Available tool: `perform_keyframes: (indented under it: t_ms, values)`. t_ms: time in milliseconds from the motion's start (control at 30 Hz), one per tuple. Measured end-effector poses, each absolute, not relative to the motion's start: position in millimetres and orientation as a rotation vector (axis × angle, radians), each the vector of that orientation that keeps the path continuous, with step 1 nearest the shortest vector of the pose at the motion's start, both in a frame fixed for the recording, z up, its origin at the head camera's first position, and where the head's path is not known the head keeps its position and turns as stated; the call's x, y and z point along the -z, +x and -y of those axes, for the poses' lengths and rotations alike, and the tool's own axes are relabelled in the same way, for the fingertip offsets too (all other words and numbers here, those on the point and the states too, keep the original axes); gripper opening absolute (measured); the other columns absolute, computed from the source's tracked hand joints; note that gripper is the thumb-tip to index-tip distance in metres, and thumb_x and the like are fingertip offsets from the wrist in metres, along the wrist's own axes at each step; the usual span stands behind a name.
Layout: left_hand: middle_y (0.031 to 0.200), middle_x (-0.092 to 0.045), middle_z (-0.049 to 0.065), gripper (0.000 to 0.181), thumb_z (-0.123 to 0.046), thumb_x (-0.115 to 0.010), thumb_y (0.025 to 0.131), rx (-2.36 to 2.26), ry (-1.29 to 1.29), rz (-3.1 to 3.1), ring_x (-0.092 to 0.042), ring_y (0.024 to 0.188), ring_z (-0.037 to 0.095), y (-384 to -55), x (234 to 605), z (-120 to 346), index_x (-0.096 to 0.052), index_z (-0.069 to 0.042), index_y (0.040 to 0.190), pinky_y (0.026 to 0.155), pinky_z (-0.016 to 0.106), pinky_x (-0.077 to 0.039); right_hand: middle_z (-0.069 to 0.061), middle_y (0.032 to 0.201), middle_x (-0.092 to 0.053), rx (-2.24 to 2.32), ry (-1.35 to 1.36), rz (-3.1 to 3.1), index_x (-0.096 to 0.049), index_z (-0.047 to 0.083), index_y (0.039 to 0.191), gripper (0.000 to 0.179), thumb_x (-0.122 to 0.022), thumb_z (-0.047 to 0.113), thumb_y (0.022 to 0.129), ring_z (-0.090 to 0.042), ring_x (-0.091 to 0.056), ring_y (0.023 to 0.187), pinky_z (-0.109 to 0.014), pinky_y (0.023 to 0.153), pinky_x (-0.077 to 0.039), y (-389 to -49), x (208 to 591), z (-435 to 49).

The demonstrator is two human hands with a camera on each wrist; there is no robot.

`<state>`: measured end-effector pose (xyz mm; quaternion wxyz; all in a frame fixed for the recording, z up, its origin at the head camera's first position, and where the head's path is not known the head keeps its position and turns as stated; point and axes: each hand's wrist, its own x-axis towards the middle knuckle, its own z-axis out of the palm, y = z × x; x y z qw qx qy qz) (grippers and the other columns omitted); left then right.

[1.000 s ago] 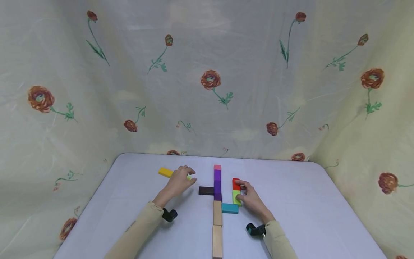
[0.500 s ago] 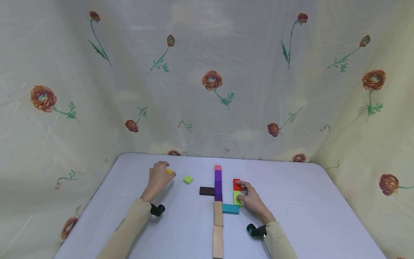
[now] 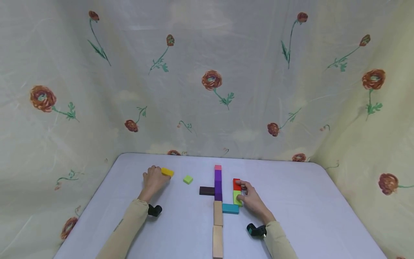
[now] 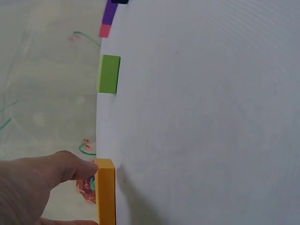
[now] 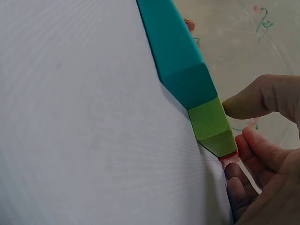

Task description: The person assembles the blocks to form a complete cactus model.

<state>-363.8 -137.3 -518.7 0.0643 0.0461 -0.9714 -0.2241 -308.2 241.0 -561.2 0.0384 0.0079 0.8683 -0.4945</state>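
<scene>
In the head view my left hand (image 3: 153,182) holds a yellow block (image 3: 167,172) at the far left, thumb at its near end. The left wrist view shows the thumb against the end of that block, with another finger lower down by its side. A small light green block (image 3: 188,179) lies just to the right. My right hand (image 3: 253,201) keeps its fingertips on a red block (image 3: 237,182) and its thumb on a lime green block (image 3: 237,195), which stand end to end. In the right wrist view the lime block adjoins the teal block (image 5: 180,56).
Purple blocks (image 3: 218,185) with a pink one (image 3: 218,167) at the far end continue into wooden blocks (image 3: 217,241), forming a column. A black block (image 3: 207,191) juts left from it. The white table (image 3: 307,216) meets a flowered curtain (image 3: 207,129) at the back.
My left hand has moved left from the small green block, uncovering it, to the yellow block, and its fingers now lie lower around that block. The right hand stays in place.
</scene>
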Motion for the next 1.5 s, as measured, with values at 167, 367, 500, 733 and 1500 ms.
perform_keyframes:
  t_ms: [167,367,500,733,1500]
  values:
    - [0.089,-0.057,0.017,0.038,-0.026,-0.073,0.078,0.731,0.116,2.905,-0.052,0.085,0.031,-365,521,140,-0.063,0.008,0.093,0.081,0.05,-0.038,-0.016,0.136,-0.045,1.516,0.024,-2.657,-0.044,0.007,0.138,0.06,-0.063,0.004,0.081,-0.032,-0.041,0.125,-0.054,0.109,-0.031,-308,562,-241]
    - [0.092,-0.059,0.019,0.04,-0.026,-0.073,0.08,0.843,0.158,2.88,-0.052,0.086,0.031,-370,527,143,-0.061,0.008,0.098,0.08,0.047,-0.039,-0.015,0.137,-0.045,1.524,0.035,-2.644,-0.044,0.008,0.138,0.06,-0.063,0.004,0.082,-0.031,-0.04,0.126,-0.053,0.11,-0.031,-309,563,-240]
    - [0.101,-0.059,0.022,0.052,-0.03,-0.074,0.081,0.913,0.195,2.887,-0.053,0.094,0.033,-372,529,143,-0.059,0.01,0.109,0.084,0.047,-0.04,-0.015,0.137,-0.045,1.525,0.031,-2.646,-0.045,0.008,0.138,0.059,-0.063,0.004,0.082,-0.031,-0.04,0.125,-0.053,0.11,-0.031,-309,563,-241]
    - [0.107,-0.058,0.024,0.06,-0.033,-0.077,0.08,0.946,0.225,2.886,-0.052,0.099,0.035,-375,530,140,-0.056,0.011,0.115,0.087,0.047,-0.042,-0.016,0.136,-0.046,1.529,0.027,-2.651,-0.045,0.007,0.138,0.06,-0.063,0.004,0.081,-0.032,-0.041,0.125,-0.054,0.109,-0.031,-309,562,-242]
    - [0.105,-0.058,0.019,0.053,-0.028,-0.074,0.08,0.871,0.093,2.955,-0.052,0.097,0.032,-390,527,136,-0.059,0.008,0.116,0.089,0.048,-0.04,-0.018,0.138,-0.046,1.559,0.005,-2.641,-0.045,0.007,0.138,0.06,-0.064,0.003,0.081,-0.035,-0.041,0.126,-0.056,0.109,-0.031,-309,562,-243]
